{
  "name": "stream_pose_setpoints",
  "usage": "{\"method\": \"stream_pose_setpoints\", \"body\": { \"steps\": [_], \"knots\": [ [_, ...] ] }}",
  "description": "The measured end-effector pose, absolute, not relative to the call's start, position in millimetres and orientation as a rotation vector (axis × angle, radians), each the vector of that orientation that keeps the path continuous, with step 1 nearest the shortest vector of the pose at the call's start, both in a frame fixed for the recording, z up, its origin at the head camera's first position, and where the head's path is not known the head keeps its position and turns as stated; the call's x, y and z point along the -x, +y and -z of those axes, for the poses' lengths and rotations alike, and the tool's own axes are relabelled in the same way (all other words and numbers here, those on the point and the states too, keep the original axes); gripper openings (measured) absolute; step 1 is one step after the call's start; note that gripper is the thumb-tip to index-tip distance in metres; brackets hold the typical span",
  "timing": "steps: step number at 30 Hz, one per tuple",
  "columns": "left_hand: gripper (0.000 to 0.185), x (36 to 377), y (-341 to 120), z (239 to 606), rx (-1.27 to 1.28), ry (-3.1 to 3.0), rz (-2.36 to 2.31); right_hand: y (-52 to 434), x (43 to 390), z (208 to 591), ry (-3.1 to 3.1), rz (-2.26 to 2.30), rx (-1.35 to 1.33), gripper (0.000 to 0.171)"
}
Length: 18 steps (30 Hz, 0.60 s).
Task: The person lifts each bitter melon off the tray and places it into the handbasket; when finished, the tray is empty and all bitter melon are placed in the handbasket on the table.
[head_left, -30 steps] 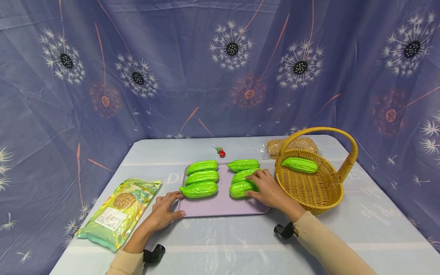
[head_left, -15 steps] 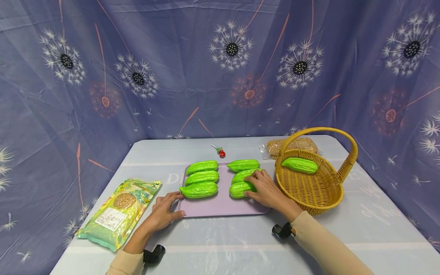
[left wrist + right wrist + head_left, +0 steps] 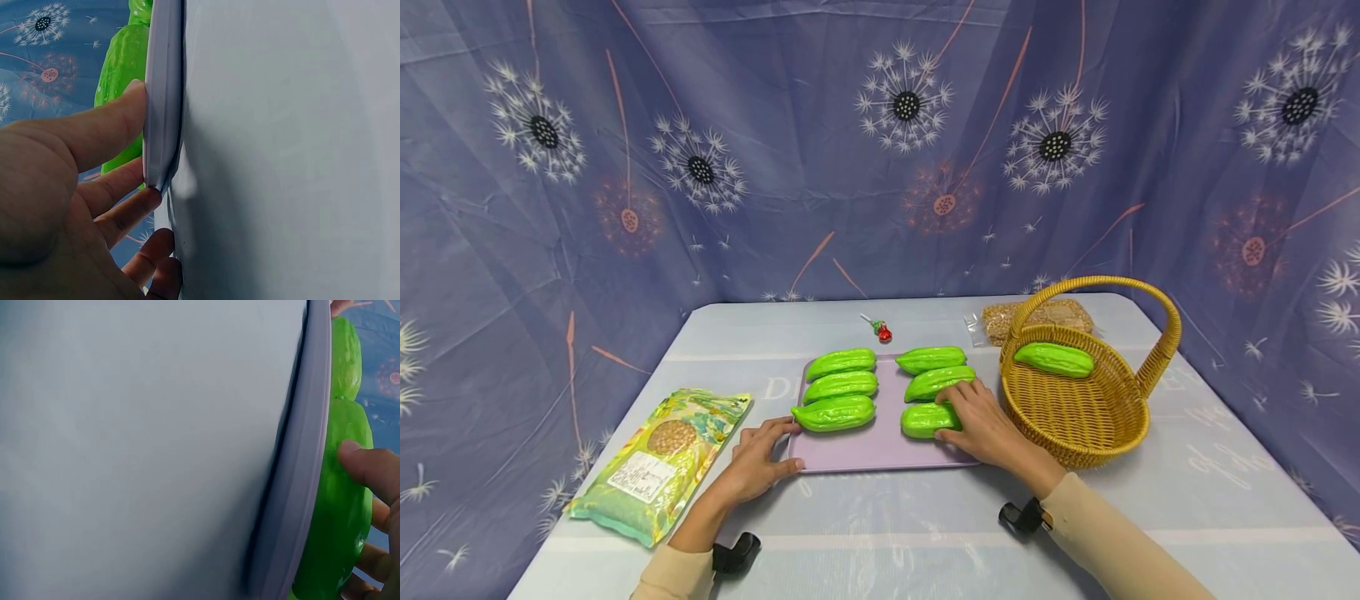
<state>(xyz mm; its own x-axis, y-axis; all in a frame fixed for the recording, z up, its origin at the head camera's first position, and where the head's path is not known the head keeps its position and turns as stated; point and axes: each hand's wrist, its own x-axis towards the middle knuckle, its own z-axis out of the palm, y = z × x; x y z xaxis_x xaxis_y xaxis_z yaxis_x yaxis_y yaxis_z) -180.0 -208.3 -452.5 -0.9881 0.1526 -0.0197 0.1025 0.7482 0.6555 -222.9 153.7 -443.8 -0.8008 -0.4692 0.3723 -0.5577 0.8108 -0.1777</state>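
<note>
- Six glossy bright-green ridged gourds (image 3: pixel 841 386) sit on a flat lilac rectangular tray (image 3: pixel 872 454), two columns of three, all lying lengthwise roughly left to right.
- Near-right gourd (image 3: pixel 922 421) is the one being gripped: right hand (image 3: pixel 988 425) has the thumb on its near side, fingers over the far side. Long axis runs left-right, blunt left end poking out; right end's hidden by the hand.
- Near-left gourd (image 3: pixel 835 413) aims its pointy tip left.
- Left hand (image 3: pixel 762 462) is spread pretty wide at the tray's near-left corner, thumb and fingertips touching the rim.
- Seventh gourd (image 3: pixel 1055 359) is inside the round golden wicker basket (image 3: pixel 1078 417), tip to the left, right end angled slightly nearer.
- Writing-wise: the shiny yellow-green plastic bag (image 3: pixel 688 425) has a white label (image 3: pixel 642 477) with black print, too small to read. Pale-blue cloth on the surface (image 3: pixel 887 550) shows a "D" left of the tray, then cut off, plus illegible cursive by the basket.
- Behind the basket: clear bag of golden grains (image 3: pixel 1052 317).
</note>
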Motion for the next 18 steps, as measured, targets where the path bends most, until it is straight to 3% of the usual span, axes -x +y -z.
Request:
{"method": "stream_pose_setpoints", "body": {
  "steps": [18],
  "knots": [
    [0.05, 177, -208, 450, -0.228, 2.884, -1.078, 158, 211, 444, -2.735, -0.612, -0.774, 0.052]
  ]
}}
